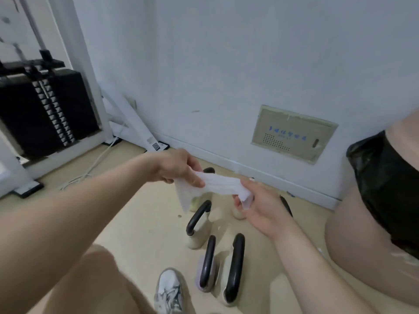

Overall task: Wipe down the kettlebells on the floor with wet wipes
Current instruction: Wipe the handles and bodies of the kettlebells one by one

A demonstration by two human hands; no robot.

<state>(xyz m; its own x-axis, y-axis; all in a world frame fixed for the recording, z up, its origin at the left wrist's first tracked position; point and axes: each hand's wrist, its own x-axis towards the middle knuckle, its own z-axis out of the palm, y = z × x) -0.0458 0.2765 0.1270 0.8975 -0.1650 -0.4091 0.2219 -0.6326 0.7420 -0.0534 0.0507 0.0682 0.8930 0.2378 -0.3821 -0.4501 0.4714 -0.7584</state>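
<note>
Both hands pinch wet wipe (217,185): left hand (179,167), right hand (260,205).

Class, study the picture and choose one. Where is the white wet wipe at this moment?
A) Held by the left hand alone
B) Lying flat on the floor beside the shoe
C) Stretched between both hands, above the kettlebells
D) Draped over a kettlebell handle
C: the wet wipe is pinched at one end by the left hand and at the other by the right hand, in the air above the kettlebells.

Gym: weight stack (48,109), kettlebells (198,225)
</note>
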